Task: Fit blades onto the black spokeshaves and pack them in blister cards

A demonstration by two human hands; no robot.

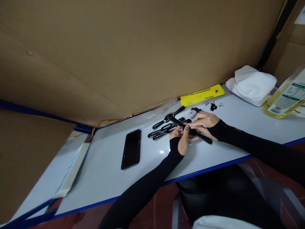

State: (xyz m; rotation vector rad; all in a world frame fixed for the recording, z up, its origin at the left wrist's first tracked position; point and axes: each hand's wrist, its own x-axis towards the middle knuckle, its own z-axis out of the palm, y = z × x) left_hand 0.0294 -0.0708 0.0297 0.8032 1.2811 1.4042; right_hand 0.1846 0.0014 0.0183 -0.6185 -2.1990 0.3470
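Note:
My left hand (183, 140) is wrapped round the middle of a black two-handled spokeshave (203, 137), its thumb on top. The tool lies slanted just above the table, one handle out to the lower right. At its centre the fingers of my right hand (206, 121) are pinched together against it; anything between them is too small or hidden. Several more black spokeshaves (158, 135) lie beyond my left hand, partly overlapped. Near my right fingertips are small grey metal pieces (192, 114). Further back sit a black clamp plate (213, 107) and silver thumb screws (221, 104).
Yellow printed cards (202, 96) and a clear plastic bag (158, 112) lie along the cardboard wall (133, 57). A black phone (131, 149) rests to the left. On the right stand a white bundle (252, 85) and a bottle of yellow liquid (283, 98). The table has a blue edge (205, 169).

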